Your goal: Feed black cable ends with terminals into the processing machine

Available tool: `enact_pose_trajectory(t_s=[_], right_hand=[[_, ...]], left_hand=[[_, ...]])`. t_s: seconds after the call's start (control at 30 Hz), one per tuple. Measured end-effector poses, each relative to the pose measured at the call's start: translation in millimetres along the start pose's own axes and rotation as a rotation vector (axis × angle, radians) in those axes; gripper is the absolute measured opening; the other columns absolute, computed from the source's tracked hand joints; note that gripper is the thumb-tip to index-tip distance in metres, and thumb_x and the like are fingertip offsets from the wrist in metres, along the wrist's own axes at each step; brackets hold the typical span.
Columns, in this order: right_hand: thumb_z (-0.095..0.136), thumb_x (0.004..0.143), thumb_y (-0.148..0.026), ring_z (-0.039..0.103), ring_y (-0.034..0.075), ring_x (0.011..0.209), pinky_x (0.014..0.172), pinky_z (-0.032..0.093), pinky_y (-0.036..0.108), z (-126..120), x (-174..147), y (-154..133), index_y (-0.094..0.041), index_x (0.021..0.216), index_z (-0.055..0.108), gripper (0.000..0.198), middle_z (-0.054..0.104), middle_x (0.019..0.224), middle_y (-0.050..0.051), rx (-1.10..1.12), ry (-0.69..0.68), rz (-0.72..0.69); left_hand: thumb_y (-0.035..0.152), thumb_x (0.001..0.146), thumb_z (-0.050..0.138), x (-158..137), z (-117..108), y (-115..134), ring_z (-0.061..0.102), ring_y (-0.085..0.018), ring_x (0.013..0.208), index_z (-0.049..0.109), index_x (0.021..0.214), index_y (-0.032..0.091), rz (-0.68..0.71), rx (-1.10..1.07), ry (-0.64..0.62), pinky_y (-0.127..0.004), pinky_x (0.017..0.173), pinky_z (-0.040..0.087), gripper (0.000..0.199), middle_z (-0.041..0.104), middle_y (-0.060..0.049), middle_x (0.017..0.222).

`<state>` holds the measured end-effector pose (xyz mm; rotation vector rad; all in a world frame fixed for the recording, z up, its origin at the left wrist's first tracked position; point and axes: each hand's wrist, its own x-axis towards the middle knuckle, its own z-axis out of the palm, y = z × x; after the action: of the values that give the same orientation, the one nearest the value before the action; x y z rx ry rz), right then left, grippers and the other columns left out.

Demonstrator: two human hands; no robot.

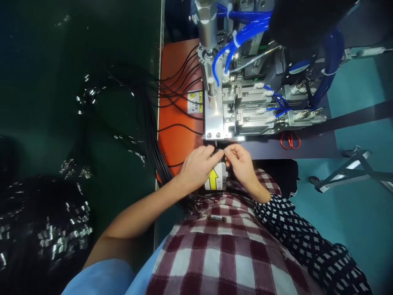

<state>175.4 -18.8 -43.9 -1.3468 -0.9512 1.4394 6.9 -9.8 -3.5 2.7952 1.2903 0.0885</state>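
Observation:
At the front edge of the machine (215,119), my two hands are close together. My left hand (198,168) is closed, its thumb reaching toward my right fingertips and its fingers curled by the metal plate's lower edge. My right hand (241,164) is pinched, thumb against forefinger. Whatever is between the fingers is too small and hidden to make out. Just below them sits a metal block with a yellow arrow label (213,177). A bundle of black cables (150,139) hangs on the left, and single cables run from it over the orange plate (175,141) to the machine.
Blue air hoses (251,30) and cylinders crowd the machine's upper part. Red-handled scissors (290,141) lie to the right on the dark base. More black cables with shiny metal ends (61,237) are heaped at lower left. A metal stand leg (344,170) is on the floor at right.

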Motion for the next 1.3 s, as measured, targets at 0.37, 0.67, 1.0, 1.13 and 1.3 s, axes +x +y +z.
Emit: enact_pose_trajectory(t_s=[0.37, 0.67, 1.0, 1.13, 1.3], right_hand=[[0.07, 0.079, -0.045, 0.044, 0.008, 0.051, 0.053, 0.038, 0.025, -0.5, 3.7, 4.4, -0.019, 0.075, 0.056, 0.03, 0.052, 0.06, -0.006, 0.127, -0.029, 0.084], [0.067, 0.082, -0.043, 0.046, 0.008, 0.053, 0.055, 0.039, 0.024, -3.9, 4.1, 6.4, -0.018, 0.079, 0.058, 0.027, 0.052, 0.062, -0.006, 0.069, -0.045, 0.037], [0.062, 0.083, -0.054, 0.05, 0.01, 0.055, 0.055, 0.041, 0.025, -16.7, 0.6, 10.6, -0.017, 0.082, 0.062, 0.037, 0.058, 0.067, -0.002, 0.089, -0.006, 0.069], [0.064, 0.084, -0.049, 0.049, 0.01, 0.056, 0.057, 0.041, 0.024, -32.1, -6.1, 13.5, -0.018, 0.085, 0.064, 0.031, 0.056, 0.068, -0.003, 0.078, 0.062, 0.069], [0.065, 0.083, -0.045, 0.049, 0.008, 0.056, 0.055, 0.039, 0.023, -39.4, -10.7, 13.1, -0.018, 0.083, 0.064, 0.027, 0.057, 0.068, -0.003, 0.094, 0.129, 0.073]], left_hand=[[0.017, 0.097, 0.04, -18.8, 6.5, 0.2, 0.054, -0.021, 0.097, 0.06, 0.126, 0.018, -0.102, -0.279, 0.153, -0.034, 0.084, 0.05, 0.035, 0.061, -0.01, 0.109], [0.025, 0.098, 0.039, -64.6, 4.5, 10.0, 0.044, -0.031, 0.124, 0.046, 0.142, 0.013, -0.441, -0.14, 0.086, -0.047, 0.103, 0.043, 0.046, 0.05, -0.018, 0.13], [0.021, 0.098, 0.036, -57.9, 2.4, -3.8, 0.043, -0.03, 0.127, 0.052, 0.137, 0.016, -0.413, -0.182, 0.096, -0.047, 0.103, 0.046, 0.042, 0.047, -0.017, 0.135], [0.021, 0.098, 0.035, -57.2, 5.1, -5.9, 0.042, -0.03, 0.132, 0.05, 0.138, 0.016, -0.37, -0.172, 0.107, -0.05, 0.106, 0.045, 0.043, 0.048, -0.018, 0.138], [0.021, 0.098, 0.034, -17.2, -0.3, -41.3, 0.039, -0.028, 0.138, 0.045, 0.139, 0.008, -0.311, -0.221, 0.137, -0.048, 0.115, 0.036, 0.044, 0.046, -0.019, 0.145]])
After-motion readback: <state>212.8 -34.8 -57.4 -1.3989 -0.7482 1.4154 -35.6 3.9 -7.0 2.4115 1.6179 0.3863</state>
